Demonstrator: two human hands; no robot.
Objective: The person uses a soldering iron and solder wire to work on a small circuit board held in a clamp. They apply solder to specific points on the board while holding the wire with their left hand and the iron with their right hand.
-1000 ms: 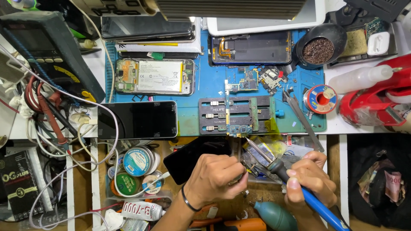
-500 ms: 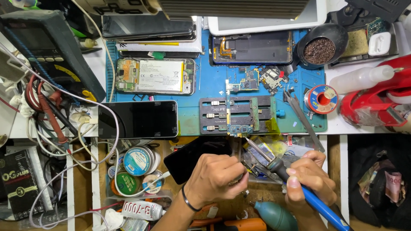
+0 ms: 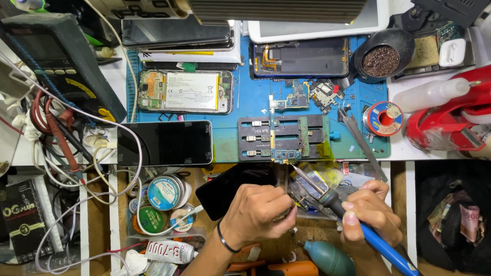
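Observation:
My right hand [image 3: 369,213] grips a blue-handled soldering iron [image 3: 335,200], its tip pointing up-left at a small circuit board [image 3: 286,154] clamped in a black board holder [image 3: 286,137] on the blue work mat [image 3: 245,110]. My left hand [image 3: 258,212] is curled just below the holder, fingers pinched on something thin that I cannot make out. It wears a dark wrist band.
An opened phone [image 3: 185,92], a black phone [image 3: 164,143] face up, a solder spool [image 3: 382,118], tweezers [image 3: 360,140], a brass-wool tip cleaner [image 3: 381,60], round tins [image 3: 166,193], a teal air blower [image 3: 330,258], a multimeter [image 3: 56,61] with cables at left.

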